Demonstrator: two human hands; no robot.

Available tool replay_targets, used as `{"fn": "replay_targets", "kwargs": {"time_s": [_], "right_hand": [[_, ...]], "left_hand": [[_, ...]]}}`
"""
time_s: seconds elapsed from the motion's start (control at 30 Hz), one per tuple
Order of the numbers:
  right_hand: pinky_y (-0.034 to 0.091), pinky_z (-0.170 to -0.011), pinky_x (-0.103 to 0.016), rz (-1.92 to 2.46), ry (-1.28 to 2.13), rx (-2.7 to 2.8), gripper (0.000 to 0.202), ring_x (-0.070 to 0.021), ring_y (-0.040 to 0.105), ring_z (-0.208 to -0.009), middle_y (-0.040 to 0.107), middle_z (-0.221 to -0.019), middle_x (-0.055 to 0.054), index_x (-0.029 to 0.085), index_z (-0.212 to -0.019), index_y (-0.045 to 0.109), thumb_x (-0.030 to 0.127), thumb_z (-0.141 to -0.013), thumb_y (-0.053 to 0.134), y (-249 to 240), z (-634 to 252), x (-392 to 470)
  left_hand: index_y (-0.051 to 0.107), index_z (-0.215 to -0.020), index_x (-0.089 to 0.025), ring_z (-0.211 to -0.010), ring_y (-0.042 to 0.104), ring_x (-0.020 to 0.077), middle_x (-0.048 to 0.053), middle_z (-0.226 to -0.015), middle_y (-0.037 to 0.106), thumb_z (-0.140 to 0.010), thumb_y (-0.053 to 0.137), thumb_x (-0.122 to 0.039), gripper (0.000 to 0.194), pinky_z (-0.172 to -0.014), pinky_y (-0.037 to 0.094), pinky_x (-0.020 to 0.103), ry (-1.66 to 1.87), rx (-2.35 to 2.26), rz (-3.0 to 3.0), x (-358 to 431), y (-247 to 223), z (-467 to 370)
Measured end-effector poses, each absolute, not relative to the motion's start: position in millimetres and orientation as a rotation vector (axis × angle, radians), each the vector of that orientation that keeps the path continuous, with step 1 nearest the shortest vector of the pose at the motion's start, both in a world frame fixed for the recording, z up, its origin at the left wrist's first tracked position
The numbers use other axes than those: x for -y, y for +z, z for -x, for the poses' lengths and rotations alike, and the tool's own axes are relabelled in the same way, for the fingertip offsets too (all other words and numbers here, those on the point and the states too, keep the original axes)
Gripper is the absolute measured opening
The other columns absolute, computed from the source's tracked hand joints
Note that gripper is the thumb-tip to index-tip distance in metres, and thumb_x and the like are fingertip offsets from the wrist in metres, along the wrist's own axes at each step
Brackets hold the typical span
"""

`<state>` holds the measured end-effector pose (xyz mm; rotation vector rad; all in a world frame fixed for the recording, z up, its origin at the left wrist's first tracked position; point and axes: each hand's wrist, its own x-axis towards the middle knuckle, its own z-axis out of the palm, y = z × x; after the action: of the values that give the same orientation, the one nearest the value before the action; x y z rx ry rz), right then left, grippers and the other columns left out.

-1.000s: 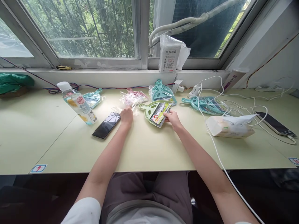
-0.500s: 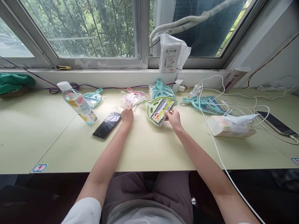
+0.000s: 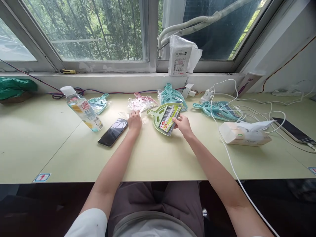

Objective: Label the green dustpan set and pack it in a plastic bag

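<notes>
My right hand [image 3: 182, 125] grips the right edge of a green dustpan [image 3: 158, 116], which has a brush with a yellow label [image 3: 169, 119] on it. My left hand [image 3: 134, 121] is closed on a clear plastic wrapper [image 3: 145, 118], left of the green dustpan. Behind my left hand lies a pink dustpan set [image 3: 142, 102] in clear plastic. Teal dustpan sets [image 3: 170, 95] rest just behind the green one. The tips of my left fingers are partly hidden.
A phone [image 3: 113, 132] and a tilted bottle [image 3: 82, 108] are left of my left hand. Another teal set [image 3: 98, 103] lies behind them. To the right are more teal sets [image 3: 217, 110], a tissue pack [image 3: 244, 133], white cables and a second phone [image 3: 293, 131].
The green dustpan has shifted slightly left and turned a little in my right hand. My left hand has barely moved; the plastic beside it lies lower.
</notes>
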<state>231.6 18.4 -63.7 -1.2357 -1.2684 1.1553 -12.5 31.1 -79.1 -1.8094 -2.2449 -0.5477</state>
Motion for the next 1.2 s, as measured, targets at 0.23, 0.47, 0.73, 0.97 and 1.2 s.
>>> {"fn": "replay_targets", "kwargs": {"time_s": [0.23,0.47,0.73,0.97,1.2], "right_hand": [[0.060,-0.055,-0.028,1.247,1.155,1.217,0.013,-0.0155,0.069,-0.062,0.073,-0.086,-0.005,0.016,-0.095,0.060,0.018,-0.082,0.060,-66.2,-233.0,-19.1],[0.058,-0.054,-0.026,1.141,1.359,1.221,0.014,-0.0144,0.068,-0.060,0.074,-0.080,-0.004,0.016,-0.096,0.062,0.020,-0.082,0.062,-60.9,-225.2,-11.3],[0.062,-0.065,-0.032,1.056,1.376,1.227,0.021,-0.0169,0.070,-0.069,0.074,-0.082,-0.004,0.017,-0.098,0.061,0.026,-0.080,0.067,-67.2,-217.9,-7.8],[0.063,-0.073,-0.040,0.969,1.318,1.183,0.031,-0.0197,0.071,-0.076,0.074,-0.086,-0.004,0.018,-0.100,0.058,0.035,-0.077,0.070,-69.0,-218.5,-10.1],[0.062,-0.074,-0.044,0.926,1.347,1.246,0.045,-0.0226,0.071,-0.077,0.073,-0.083,-0.004,0.019,-0.103,0.058,0.044,-0.070,0.075,-73.0,-212.8,-9.3]], "left_hand": [[0.055,-0.119,-0.021,-0.104,0.054,0.0262,0.011,-0.110,0.058,-0.086,0.042,-0.010,0.038,-0.077,0.048,0.034,-0.788,2.208,1.746,-31.1,-78.3,11.7],[0.054,-0.116,-0.021,-0.102,0.055,0.0255,0.009,-0.106,0.060,-0.086,0.050,-0.015,0.032,-0.087,0.041,0.036,-0.941,2.041,1.882,-29.4,-76.7,6.1],[0.054,-0.114,-0.022,-0.091,0.057,0.0217,0.005,-0.090,0.060,-0.092,0.050,-0.031,0.024,-0.087,0.035,0.034,-1.086,1.744,2.161,-23.9,-75.5,-10.1],[0.054,-0.119,-0.021,-0.082,0.057,0.0182,0.003,-0.089,0.062,-0.092,0.053,-0.035,0.031,-0.085,0.036,0.032,-1.408,1.756,2.075,-23.5,-72.4,-14.5],[0.064,-0.113,-0.025,-0.088,0.059,0.0187,0.003,-0.092,0.065,-0.093,0.048,-0.027,0.025,-0.090,0.038,0.034,-1.433,1.690,2.156,-9.7,-62.8,-35.2]]}}
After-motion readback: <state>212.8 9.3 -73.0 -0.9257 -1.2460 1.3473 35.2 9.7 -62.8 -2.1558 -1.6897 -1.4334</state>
